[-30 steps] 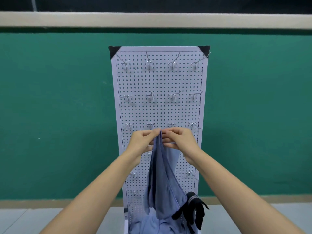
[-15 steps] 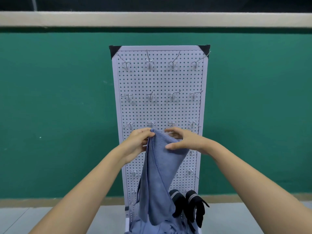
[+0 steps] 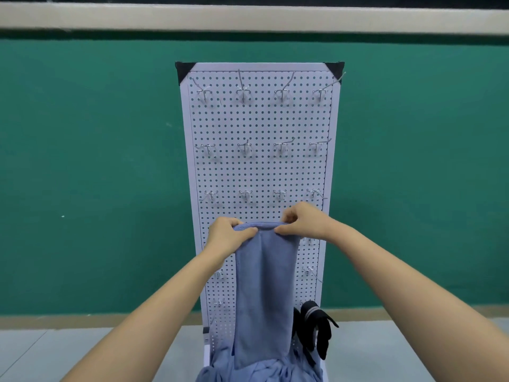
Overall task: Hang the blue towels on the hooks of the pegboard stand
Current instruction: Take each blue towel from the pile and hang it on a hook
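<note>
A white pegboard stand (image 3: 259,125) stands upright against the green wall, with rows of bare metal hooks (image 3: 245,194). I hold a blue towel (image 3: 264,293) in front of its lower half. My left hand (image 3: 230,237) grips the towel's top edge on the left, and my right hand (image 3: 303,220) pinches the same edge on the right. The towel hangs down flat between them, below the third hook row. More blue towels (image 3: 259,369) lie piled at the stand's foot.
Black gloves (image 3: 316,329) hang from a low hook at the stand's right side. A green wall (image 3: 96,161) runs behind, with a pale ledge on top. Grey floor (image 3: 399,351) spreads either side of the stand.
My hands have moved apart along the towel's top edge, spreading the bunched towel into a flat hanging strip.
</note>
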The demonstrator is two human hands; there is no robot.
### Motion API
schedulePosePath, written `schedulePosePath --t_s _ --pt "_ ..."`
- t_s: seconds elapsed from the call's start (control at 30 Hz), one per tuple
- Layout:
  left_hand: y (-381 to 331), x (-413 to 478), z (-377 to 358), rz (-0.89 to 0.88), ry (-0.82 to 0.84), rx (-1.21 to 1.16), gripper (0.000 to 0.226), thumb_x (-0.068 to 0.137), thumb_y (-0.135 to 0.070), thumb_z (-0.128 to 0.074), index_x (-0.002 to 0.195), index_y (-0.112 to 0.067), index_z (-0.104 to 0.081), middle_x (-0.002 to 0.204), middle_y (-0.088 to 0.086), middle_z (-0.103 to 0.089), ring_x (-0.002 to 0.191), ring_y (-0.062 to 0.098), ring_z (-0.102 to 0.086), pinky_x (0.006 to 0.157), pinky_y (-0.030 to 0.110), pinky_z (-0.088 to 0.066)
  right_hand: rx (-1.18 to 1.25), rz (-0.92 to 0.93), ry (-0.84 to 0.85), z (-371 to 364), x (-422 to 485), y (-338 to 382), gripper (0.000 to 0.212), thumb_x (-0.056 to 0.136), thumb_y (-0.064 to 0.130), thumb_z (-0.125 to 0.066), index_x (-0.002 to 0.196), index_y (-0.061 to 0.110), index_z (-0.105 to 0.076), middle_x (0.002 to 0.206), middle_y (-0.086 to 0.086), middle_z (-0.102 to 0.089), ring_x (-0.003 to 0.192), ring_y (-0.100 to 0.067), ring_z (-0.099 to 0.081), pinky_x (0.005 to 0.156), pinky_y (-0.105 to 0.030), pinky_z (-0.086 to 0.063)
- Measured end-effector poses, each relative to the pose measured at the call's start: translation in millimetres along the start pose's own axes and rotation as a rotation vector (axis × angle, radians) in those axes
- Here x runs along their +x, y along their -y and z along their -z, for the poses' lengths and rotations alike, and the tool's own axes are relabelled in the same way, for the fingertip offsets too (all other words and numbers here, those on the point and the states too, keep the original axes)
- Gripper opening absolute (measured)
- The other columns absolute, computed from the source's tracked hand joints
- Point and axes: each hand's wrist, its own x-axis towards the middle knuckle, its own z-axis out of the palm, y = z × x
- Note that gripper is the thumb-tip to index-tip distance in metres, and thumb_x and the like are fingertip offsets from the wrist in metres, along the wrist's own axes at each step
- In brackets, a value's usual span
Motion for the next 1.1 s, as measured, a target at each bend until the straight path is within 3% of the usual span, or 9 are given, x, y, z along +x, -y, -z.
schedulePosePath --t_s 0.13,0.33,0.4,0.47,0.67,0.73,0.83,1.0,1.1 --pt "-1.2 -0.2 -16.5 0.005 -0.096 0.007 0.043 0.078 -0.022 -0.072 0.054 -0.016 -0.036 0.056 -0.001 -0.039 0.059 0.018 -0.040 0.060 0.032 -0.036 0.406 -0.125 -0.008 -16.5 -5.1 -0.6 0.019 0.087 0.016 -0.067 0.074 0.014 -0.053 0.070 -0.002 -0.056 0.059 -0.011 -0.054 0.050 -0.019 -0.050" --pt "-8.6 -4.4 -26.6 0.010 0.049 -0.346 0.045 0.087 -0.045 -0.063 0.065 -0.012 -0.043 0.066 0.010 -0.039 0.065 0.021 -0.041 0.060 0.029 -0.044 0.866 -0.225 -0.062 -27.1 -6.6 4.1 0.022 0.092 0.016 -0.064 0.076 0.010 -0.049 0.065 -0.005 -0.054 0.050 -0.014 -0.056 0.060 -0.025 -0.059" --pt "-11.9 -9.2 -20.2 -0.006 0.162 -0.398 0.045 0.085 -0.051 -0.062 0.066 -0.011 -0.053 0.068 0.010 -0.056 0.067 0.020 -0.053 0.070 0.029 -0.051 0.952 -0.193 -0.055 -24.5 -7.8 5.1 0.018 0.095 0.014 -0.058 0.079 0.007 -0.054 0.068 -0.007 -0.060 0.056 -0.016 -0.061 0.065 -0.026 -0.060" --pt "-10.9 -12.8 -13.9 -0.063 0.250 -0.312 0.027 0.082 -0.040 -0.071 0.092 -0.014 -0.070 0.093 0.007 -0.072 0.085 0.016 -0.065 0.086 0.032 -0.053 1.020 -0.159 -0.006 -21.5 -9.4 4.5 0.016 0.097 0.011 -0.053 0.086 0.004 -0.062 0.070 -0.006 -0.067 0.065 -0.016 -0.067 0.071 -0.026 -0.060" --pt "-7.6 -9.3 0.4 -0.089 0.213 -0.354 0.021 0.092 -0.009 -0.060 0.111 -0.016 -0.066 0.104 0.002 -0.070 0.090 0.009 -0.062 0.073 0.020 -0.054 0.707 -0.044 -0.122 -16.1 -6.6 -8.6 0.021 0.088 0.014 -0.068 0.108 0.012 -0.062 0.102 -0.002 -0.064 0.089 -0.010 -0.060 0.080 -0.023 -0.052" --pt "-10.8 -8.0 2.8 -0.080 0.244 -0.399 0.022 0.093 -0.011 -0.060 0.114 -0.015 -0.063 0.103 0.000 -0.070 0.089 0.007 -0.064 0.071 0.020 -0.053 0.599 0.028 -0.021 -14.2 -7.9 -11.9 0.038 0.084 0.019 -0.072 0.120 0.018 -0.058 0.116 0.002 -0.065 0.105 -0.008 -0.060 0.090 -0.023 -0.048" --pt "-13.9 -6.9 3.0 -0.058 0.245 -0.440 0.021 0.094 -0.015 -0.059 0.114 -0.016 -0.061 0.106 0.000 -0.071 0.090 0.009 -0.066 0.075 0.024 -0.053 0.537 0.037 0.131 -19.9 -10.7 -9.0 0.035 0.086 0.018 -0.070 0.119 0.024 -0.063 0.114 0.001 -0.070 0.106 -0.009 -0.063 0.094 -0.029 -0.051" --pt "4.2 -15.2 6.5 0.029 -0.027 -0.317 0.023 0.092 -0.023 -0.062 0.113 -0.014 -0.059 0.102 0.003 -0.064 0.082 0.013 -0.061 0.071 0.024 -0.051 0.496 -0.066 -0.105 -37.5 -4.5 -1.6 0.020 0.084 0.016 -0.068 0.103 0.013 -0.066 0.098 -0.009 -0.070 0.081 -0.013 -0.062 0.063 -0.024 -0.056" --pt "23.4 -39.5 -3.2 0.084 -0.012 -0.292 0.022 0.088 -0.026 -0.066 0.106 -0.016 -0.060 0.094 0.004 -0.063 0.070 0.013 -0.057 0.063 0.027 -0.049 0.500 -0.133 -0.224 -49.6 -0.2 2.3 0.014 0.082 0.015 -0.066 0.093 0.010 -0.060 0.085 -0.004 -0.063 0.075 -0.015 -0.058 0.051 -0.020 -0.049"
